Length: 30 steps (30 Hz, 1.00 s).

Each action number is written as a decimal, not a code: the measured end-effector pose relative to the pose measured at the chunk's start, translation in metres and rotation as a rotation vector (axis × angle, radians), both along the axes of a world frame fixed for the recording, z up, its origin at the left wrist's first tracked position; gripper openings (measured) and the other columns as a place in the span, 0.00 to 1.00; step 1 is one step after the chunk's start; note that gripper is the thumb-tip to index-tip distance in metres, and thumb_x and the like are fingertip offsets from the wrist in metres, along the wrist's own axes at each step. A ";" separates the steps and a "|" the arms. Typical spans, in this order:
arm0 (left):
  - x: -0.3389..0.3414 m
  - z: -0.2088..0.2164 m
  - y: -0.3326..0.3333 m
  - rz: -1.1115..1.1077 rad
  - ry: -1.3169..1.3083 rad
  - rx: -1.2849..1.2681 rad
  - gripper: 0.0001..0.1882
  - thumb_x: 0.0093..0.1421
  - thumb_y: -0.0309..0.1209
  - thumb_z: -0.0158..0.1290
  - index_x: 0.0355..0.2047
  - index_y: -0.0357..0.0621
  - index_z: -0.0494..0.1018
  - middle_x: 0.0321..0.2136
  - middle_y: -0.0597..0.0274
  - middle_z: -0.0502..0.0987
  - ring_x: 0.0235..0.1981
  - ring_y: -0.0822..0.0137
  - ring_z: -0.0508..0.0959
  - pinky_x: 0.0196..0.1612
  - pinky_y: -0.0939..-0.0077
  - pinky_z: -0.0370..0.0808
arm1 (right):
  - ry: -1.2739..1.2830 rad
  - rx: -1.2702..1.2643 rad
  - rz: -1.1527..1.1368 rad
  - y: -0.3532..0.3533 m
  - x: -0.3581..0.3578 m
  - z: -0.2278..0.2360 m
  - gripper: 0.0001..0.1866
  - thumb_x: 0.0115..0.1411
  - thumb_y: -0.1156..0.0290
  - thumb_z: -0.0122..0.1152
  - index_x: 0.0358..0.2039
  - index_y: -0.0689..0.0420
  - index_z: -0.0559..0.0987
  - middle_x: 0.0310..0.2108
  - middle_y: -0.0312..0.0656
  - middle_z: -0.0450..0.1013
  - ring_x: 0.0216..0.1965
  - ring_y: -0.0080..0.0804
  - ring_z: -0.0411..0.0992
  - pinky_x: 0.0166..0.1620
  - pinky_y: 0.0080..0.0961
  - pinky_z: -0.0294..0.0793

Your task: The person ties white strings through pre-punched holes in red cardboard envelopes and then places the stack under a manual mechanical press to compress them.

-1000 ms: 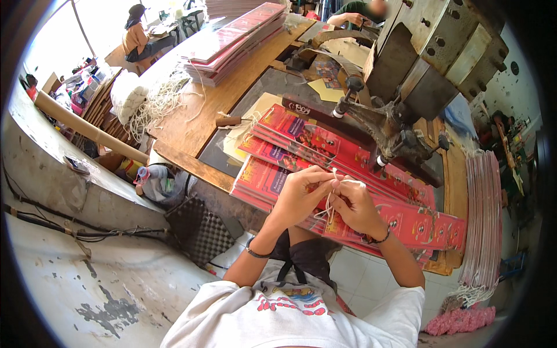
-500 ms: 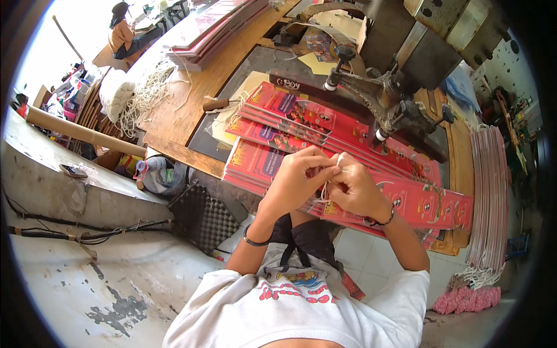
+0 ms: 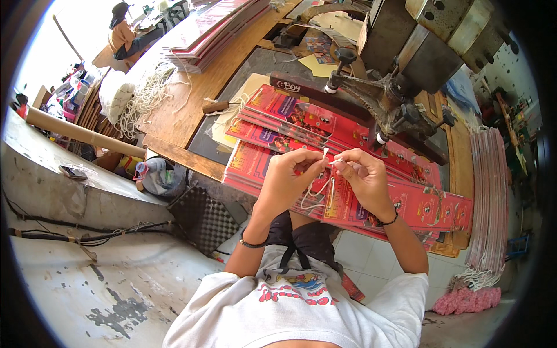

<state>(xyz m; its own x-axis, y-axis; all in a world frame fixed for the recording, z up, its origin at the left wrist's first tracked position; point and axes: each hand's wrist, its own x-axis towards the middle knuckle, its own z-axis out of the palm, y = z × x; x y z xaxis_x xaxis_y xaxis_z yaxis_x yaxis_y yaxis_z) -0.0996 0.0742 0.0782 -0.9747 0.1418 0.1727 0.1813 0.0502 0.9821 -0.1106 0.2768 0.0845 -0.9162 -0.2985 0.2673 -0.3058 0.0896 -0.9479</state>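
A thin white cord [image 3: 332,188] runs up from the red printed paper pieces in front of me to my fingertips. My left hand [image 3: 292,177] pinches one part of it, with a short white end poking up above the fingers. My right hand [image 3: 364,177] pinches another part close beside it. A slack loop of the cord hangs below the hands over the stack of red printed sheets [image 3: 249,165]. More layers of red printed sheets [image 3: 325,119] lie fanned out behind.
A heavy metal machine [image 3: 377,98] stands at the back right. A wooden-handled awl [image 3: 216,107] lies left of the stacks. Tangled white cord [image 3: 145,93] hangs off the table's left side. Strung bundles [image 3: 486,191] hang at the right. A person [image 3: 122,35] sits far left.
My fingertips, formerly bunched together, have moved slightly apart. The cord end and the loop below now show between them.
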 end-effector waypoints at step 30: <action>0.003 0.015 -0.005 -0.213 0.050 -0.120 0.09 0.65 0.26 0.53 0.38 0.31 0.77 0.24 0.61 0.82 0.27 0.78 0.80 0.31 0.81 0.76 | 0.508 0.336 -0.062 -0.004 0.004 0.014 0.17 0.56 0.76 0.69 0.46 0.58 0.80 0.36 0.43 0.78 0.36 0.34 0.78 0.38 0.29 0.78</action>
<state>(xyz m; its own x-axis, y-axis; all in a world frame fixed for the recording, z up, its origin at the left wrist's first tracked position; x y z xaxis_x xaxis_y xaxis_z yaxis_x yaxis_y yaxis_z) -0.0963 0.0693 0.0928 -0.9111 0.3659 0.1897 0.2487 0.1211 0.9610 -0.1067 0.2730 0.0989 -0.7174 -0.3924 0.5756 -0.6965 0.3903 -0.6021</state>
